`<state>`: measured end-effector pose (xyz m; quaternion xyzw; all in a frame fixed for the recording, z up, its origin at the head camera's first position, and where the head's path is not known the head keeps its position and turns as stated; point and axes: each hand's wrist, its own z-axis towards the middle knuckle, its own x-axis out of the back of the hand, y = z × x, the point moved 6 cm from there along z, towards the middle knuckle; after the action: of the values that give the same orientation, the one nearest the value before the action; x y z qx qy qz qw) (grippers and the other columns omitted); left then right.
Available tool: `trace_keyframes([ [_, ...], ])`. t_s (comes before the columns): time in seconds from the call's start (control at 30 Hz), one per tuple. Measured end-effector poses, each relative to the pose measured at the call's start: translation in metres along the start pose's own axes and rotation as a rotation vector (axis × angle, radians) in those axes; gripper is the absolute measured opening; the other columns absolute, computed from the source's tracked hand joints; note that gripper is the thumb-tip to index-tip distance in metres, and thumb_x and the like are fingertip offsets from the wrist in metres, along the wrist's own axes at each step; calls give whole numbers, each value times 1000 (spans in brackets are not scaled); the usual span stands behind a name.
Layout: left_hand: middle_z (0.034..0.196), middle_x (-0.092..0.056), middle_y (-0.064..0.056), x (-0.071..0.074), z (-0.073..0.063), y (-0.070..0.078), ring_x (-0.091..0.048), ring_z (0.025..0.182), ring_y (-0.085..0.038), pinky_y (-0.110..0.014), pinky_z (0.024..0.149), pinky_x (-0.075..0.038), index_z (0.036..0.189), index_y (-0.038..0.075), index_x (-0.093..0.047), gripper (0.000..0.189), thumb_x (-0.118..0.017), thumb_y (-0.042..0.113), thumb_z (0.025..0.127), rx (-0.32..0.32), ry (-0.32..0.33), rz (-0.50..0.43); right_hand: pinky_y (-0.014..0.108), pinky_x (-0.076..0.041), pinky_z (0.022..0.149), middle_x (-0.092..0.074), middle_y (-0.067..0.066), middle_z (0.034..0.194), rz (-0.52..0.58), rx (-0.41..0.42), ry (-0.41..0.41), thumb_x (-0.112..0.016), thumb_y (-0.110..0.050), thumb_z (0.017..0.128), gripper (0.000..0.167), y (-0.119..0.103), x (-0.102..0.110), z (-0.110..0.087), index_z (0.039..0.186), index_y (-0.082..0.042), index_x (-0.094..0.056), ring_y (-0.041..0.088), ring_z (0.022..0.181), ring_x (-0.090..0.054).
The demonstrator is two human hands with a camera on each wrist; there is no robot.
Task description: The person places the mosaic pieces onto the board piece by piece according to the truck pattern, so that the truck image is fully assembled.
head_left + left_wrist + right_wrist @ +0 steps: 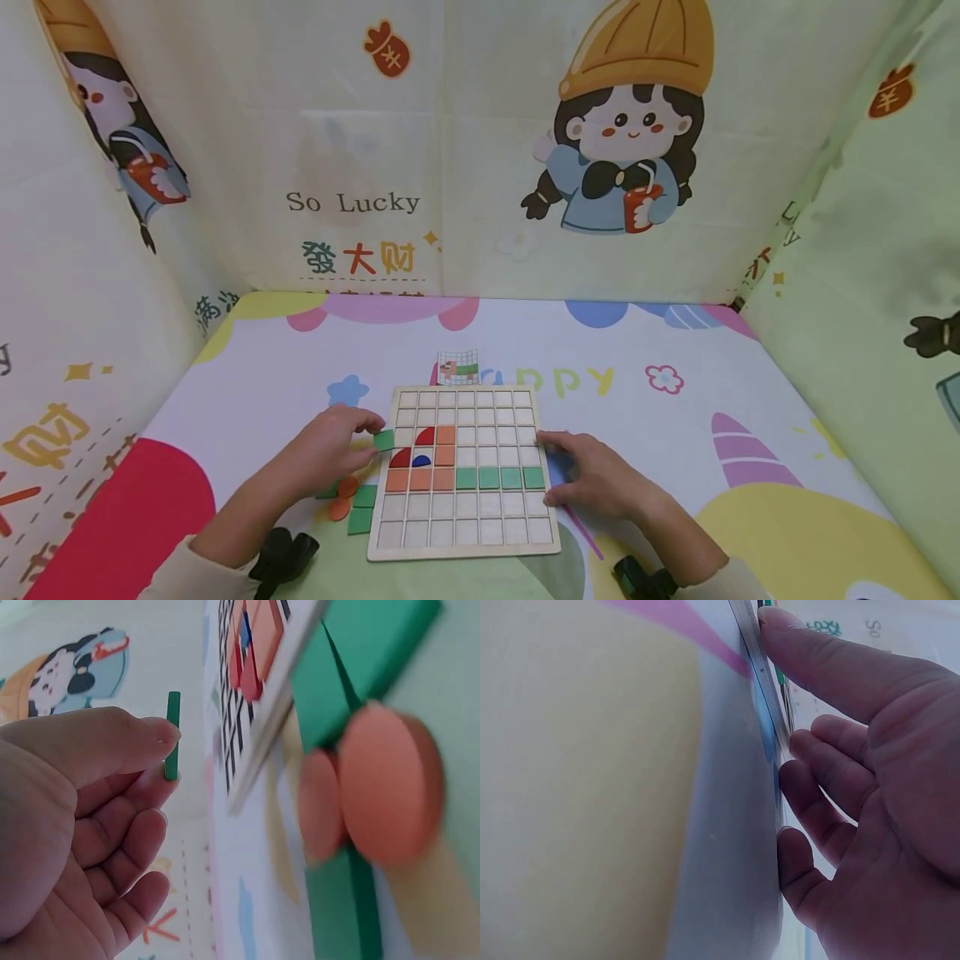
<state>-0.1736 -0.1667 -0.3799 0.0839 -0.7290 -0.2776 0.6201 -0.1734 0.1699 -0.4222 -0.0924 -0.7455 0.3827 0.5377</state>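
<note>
My left hand pinches a thin green square tile between thumb and fingertip, at the left edge of a wooden grid board. In the left wrist view the green tile is seen edge-on. My right hand touches the board's right edge with thumb and fingertips, its fingers loosely bent. On the board lie several orange squares, two red quarter-round pieces, a blue half-round piece and a row of green squares.
Loose green tiles and orange round pieces lie left of the board. A small pattern card lies behind it. A printed cloth covers the table, with printed curtains around it.
</note>
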Motion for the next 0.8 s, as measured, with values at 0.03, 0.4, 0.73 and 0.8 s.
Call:
trace_keyframes([
  [0.03, 107, -67, 0, -1, 2, 3, -57, 105, -26, -45, 88, -53, 113, 6, -72, 30, -78, 12, 85, -3, -1, -2, 55, -38, 103, -59, 10, 134, -2, 3, 1, -88, -30, 76, 77, 0, 0, 0, 142, -7, -55, 32, 125, -51],
  [0.4, 100, -65, 5, -17, 23, 36, -54, 100, -19, -36, 83, -53, 110, 9, -73, 24, -76, 11, 87, -49, -19, -35, 56, -38, 104, -60, 10, 133, 2, 11, 0, -88, -28, 75, 77, 0, 0, 0, 141, -7, -55, 31, 123, -53],
  [0.73, 97, -64, 4, -35, 38, 61, -53, 94, -18, -32, 77, -53, 110, 8, -72, 24, -77, 12, 87, -160, -67, -34, 55, -38, 103, -61, 10, 132, 5, 14, 0, -88, -28, 75, 76, 0, 0, 0, 141, -6, -55, 31, 122, -53],
  [0.8, 98, -65, 3, -38, 40, 66, -52, 94, -18, -33, 75, -52, 111, 7, -72, 24, -75, 10, 88, -185, -77, -53, 55, -38, 103, -61, 10, 132, 7, 16, -1, -88, -28, 75, 76, 0, 0, 0, 141, -6, -55, 31, 122, -53],
])
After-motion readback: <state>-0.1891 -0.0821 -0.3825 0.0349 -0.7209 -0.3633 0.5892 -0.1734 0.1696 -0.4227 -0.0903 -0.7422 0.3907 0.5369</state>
